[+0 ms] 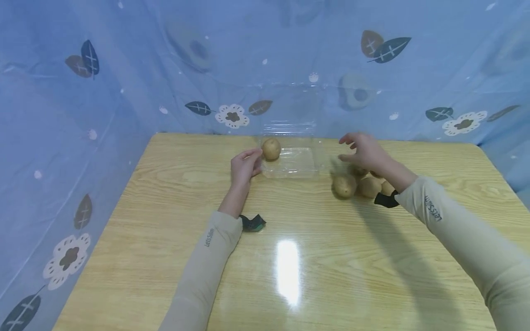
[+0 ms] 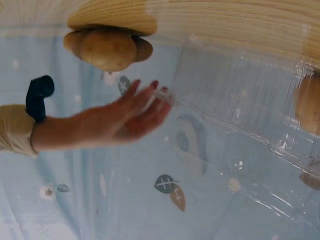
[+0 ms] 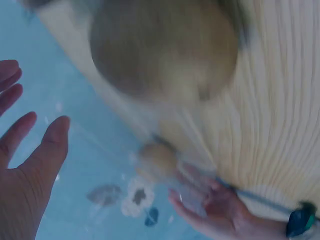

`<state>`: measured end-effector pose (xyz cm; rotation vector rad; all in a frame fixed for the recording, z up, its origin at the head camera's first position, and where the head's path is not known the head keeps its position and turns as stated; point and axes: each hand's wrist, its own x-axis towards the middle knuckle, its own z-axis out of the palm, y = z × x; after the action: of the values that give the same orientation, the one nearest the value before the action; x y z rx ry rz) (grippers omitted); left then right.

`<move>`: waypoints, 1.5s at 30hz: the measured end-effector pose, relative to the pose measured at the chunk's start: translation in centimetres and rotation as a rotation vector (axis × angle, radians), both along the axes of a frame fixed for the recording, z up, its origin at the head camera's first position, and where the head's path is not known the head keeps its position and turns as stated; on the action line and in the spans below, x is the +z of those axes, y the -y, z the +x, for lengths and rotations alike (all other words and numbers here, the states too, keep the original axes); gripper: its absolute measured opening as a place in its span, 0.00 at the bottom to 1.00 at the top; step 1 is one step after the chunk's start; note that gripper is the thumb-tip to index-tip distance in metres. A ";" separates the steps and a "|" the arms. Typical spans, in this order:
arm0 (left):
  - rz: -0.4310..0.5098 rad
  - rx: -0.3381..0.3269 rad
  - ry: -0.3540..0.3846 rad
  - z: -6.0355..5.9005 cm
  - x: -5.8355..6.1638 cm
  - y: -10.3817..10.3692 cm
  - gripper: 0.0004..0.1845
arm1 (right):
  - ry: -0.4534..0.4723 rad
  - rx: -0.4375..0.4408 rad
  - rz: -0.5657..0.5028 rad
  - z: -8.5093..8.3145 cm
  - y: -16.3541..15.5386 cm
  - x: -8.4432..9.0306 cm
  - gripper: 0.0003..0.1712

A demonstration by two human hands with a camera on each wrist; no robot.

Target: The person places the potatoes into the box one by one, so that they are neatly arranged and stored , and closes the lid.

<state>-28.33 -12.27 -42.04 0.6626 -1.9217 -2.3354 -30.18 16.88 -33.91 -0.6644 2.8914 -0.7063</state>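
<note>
1. nearest the head camera, two beige sleeves (image 1: pixel 463 239) are seen reaching over a wooden table (image 1: pixel 165 257); both are cut off by the bottom edge of the frame.
2. the left hand (image 1: pixel 245 166) is laid at the near left corner of a clear plastic container (image 1: pixel 291 162), its fingers loosely curled against the rim; whether the rim is actually pinched cannot be told.
3. one potato (image 1: pixel 271 149) is seen inside the container, at its far left corner, just beside the left hand's fingertips.
4. the container's raised lid (image 1: pixel 290 105) is transparent and hard to make out against the blue patterned cloth (image 1: pixel 124 92) behind it.
5. the right hand (image 1: pixel 364 151) is held spread and empty above the table, right of the container and apart from it.
6. a pile of potatoes (image 1: pixel 360 185) lies under and just near of the right hand; those at the back are partly hidden by the wrist, so their count cannot be told.
7. in the right wrist view a blurred potato (image 3: pixel 162 47) fills the top of the frame, and only the hand's open fingers (image 3: pixel 35 150) are shown at the left edge.
8. a dark strap (image 1: pixel 385 200) is worn at each wrist.
</note>
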 end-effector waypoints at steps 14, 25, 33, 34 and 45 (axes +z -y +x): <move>0.031 -0.021 -0.002 -0.2 -0.2 0.1 0.14 | -0.023 0.123 0.200 0.1 -3.8 -1.0 0.23; 0.048 -0.037 -0.006 0.1 0.0 0.2 0.15 | 0.045 0.118 0.245 -0.3 -4.0 -2.2 0.29; 0.028 -0.037 -0.016 0.2 0.0 0.1 0.15 | 0.040 0.129 0.245 -0.4 -3.8 -2.2 0.29; 0.026 -0.038 -0.017 0.2 0.0 0.0 0.15 | 0.032 0.131 0.241 -0.5 -3.8 -2.3 0.28; 0.031 -0.032 -0.015 0.3 0.0 0.0 0.14 | -0.046 0.073 0.181 -0.1 -3.4 -1.5 0.30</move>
<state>-28.01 -12.24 -42.01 0.6199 -1.9077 -2.3871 -30.33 20.32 -35.38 -0.7663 2.9088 -0.4200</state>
